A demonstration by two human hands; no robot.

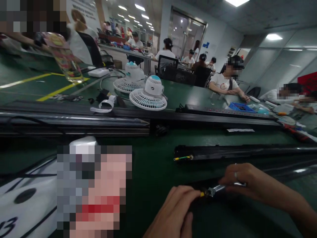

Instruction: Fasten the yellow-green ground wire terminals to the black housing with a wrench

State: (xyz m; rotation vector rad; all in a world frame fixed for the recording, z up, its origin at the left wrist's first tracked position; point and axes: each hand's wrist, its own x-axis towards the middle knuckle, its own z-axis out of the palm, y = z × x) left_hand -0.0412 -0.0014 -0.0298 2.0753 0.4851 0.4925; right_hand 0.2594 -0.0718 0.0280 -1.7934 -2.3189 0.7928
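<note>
My right hand (241,178), with a ring on a finger, is closed round a shiny metal socket wrench (217,189). The wrench's tip meets a small fastening at the near end of a dark metal bar (193,182). At that fastening my left hand (173,206) reaches in from below, its fingertips on a short yellow-ended wire (202,194). The left fingers are pressed together, and the thumb lies partly under them. Behind my hands, a second black bar (235,152) lies with a green and yellow wire (182,158) bolted to its left end.
Two white fans (152,94) stand face down on the green table. Long black bars (74,124) lie across it at left. A power strip-like panel (223,110) and a blue tray (241,106) are farther back. A white object (24,201) is near left, beside a pixelated patch.
</note>
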